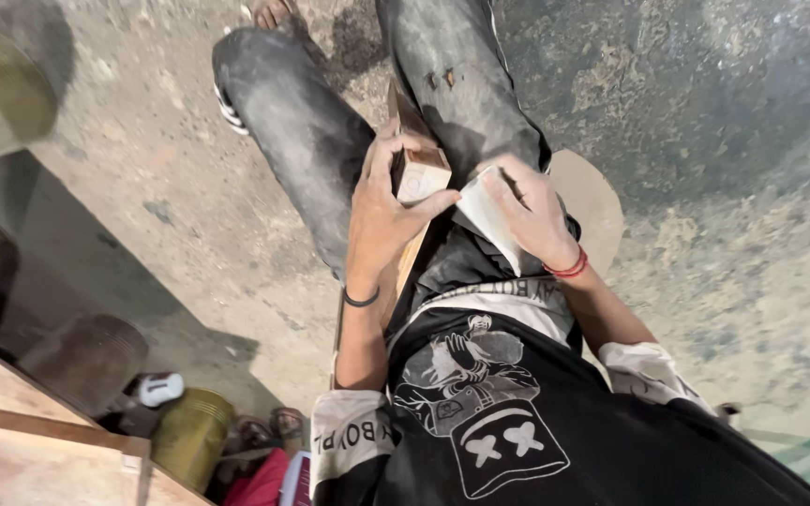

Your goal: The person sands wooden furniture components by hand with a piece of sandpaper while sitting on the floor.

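Two hands met at frame centre over the lap. The left hand (382, 211) curled tight round a wooden block (416, 169), its pale square end facing up, thumb along the right edge. Just right, the right hand (534, 211) pinched a folded pale sheet (489, 214), touching the block. Lower left stood a yellow-green can (191, 436), contents hidden.

Few such things show. At the lower left of the frame a small white container (160, 389) lies on its side on the floor, with a dark mark on its end — too small to make out. Just right of it stands a dull yellow-green tin (191, 436), round and plain. At the bottom edge, a red packet (262, 484) — partly cut off.
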